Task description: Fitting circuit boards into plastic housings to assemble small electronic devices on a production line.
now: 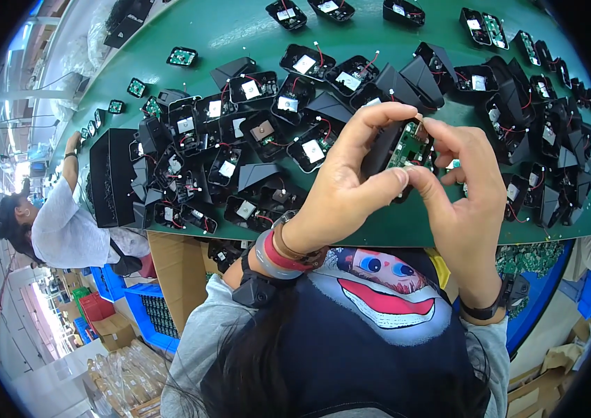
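Observation:
Above the near edge of the table, both hands hold a small black plastic housing (377, 152) with a green circuit board (414, 144) showing in its open side. My left hand (346, 171) grips it from the left, its thumb at the lower edge of the board and its fingers curled over the top. From the right, my right hand (468, 174) pinches the board side with thumb and forefinger. Its other fingers are bent and partly hidden. Many similar open black housings (313, 151) with white squares inside and red wires lie beyond my hands.
More housings (551, 136) are piled on the green table (239, 31) at the right. A black box (111, 177) stands at the left end, near another person (65, 223). Beside my right forearm, a blue bin holds green circuit boards (535, 259). A cardboard box (173, 275) sits below the table edge.

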A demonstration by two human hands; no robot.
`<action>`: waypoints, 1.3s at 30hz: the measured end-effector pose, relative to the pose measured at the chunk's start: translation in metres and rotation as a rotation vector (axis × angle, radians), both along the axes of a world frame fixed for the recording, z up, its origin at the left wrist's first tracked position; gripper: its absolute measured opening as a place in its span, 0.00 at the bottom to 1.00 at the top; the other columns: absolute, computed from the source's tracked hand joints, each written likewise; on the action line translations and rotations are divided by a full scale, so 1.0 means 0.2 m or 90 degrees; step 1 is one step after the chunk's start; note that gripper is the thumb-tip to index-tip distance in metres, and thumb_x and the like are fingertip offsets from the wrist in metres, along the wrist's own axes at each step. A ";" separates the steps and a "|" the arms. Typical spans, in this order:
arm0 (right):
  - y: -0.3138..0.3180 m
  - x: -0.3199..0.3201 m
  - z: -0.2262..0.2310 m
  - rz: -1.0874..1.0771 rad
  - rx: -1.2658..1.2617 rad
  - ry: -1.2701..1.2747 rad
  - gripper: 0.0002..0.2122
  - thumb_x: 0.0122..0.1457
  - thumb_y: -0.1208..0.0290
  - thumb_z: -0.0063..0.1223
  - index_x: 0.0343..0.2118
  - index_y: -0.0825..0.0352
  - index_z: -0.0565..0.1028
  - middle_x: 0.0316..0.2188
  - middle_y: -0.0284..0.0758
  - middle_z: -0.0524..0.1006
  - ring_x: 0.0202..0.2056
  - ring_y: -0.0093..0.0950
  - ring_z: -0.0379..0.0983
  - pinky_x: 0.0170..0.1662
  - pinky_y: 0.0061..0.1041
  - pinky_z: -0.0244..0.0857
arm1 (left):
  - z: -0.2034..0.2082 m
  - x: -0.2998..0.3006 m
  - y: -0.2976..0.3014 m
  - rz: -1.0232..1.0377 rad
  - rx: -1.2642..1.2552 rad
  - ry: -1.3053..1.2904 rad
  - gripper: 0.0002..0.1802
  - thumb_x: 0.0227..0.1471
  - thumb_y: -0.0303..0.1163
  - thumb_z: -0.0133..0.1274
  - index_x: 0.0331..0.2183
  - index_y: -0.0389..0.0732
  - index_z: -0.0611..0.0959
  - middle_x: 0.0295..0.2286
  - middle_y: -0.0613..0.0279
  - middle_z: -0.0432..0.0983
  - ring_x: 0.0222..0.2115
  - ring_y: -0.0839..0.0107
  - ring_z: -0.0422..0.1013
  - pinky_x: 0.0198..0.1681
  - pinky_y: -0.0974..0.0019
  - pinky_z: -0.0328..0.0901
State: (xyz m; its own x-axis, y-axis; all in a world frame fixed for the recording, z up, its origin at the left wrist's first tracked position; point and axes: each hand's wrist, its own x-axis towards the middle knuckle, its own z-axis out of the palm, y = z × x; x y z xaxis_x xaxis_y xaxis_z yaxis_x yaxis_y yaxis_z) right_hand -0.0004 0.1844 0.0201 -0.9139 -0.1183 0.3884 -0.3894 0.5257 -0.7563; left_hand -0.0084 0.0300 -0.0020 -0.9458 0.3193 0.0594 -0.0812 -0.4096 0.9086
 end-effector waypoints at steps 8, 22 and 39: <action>-0.07 0.03 -0.03 0.045 -0.164 -0.112 0.23 0.50 0.76 0.57 0.51 0.65 0.66 0.37 0.37 0.70 0.35 0.27 0.70 0.36 0.22 0.66 | 0.01 0.01 0.04 0.113 0.119 -0.088 0.24 0.49 0.18 0.40 0.51 0.36 0.65 0.46 0.58 0.66 0.45 0.74 0.64 0.50 0.70 0.60; -0.13 0.04 -0.12 0.073 -0.361 -0.239 0.14 0.61 0.75 0.41 0.48 0.73 0.63 0.41 0.41 0.71 0.42 0.32 0.70 0.44 0.26 0.63 | 0.02 0.07 0.05 0.104 -0.057 0.021 0.30 0.52 0.20 0.42 0.57 0.32 0.56 0.50 0.54 0.62 0.50 0.71 0.61 0.55 0.68 0.55; -0.03 0.11 -0.02 0.197 -0.256 -0.375 0.12 0.55 0.79 0.48 0.43 0.71 0.69 0.36 0.32 0.72 0.33 0.16 0.67 0.38 0.14 0.61 | 0.31 -1.04 -1.01 0.014 -1.055 0.348 0.22 0.43 0.17 0.48 0.45 0.39 0.76 0.39 0.57 0.76 0.39 0.70 0.71 0.44 0.69 0.65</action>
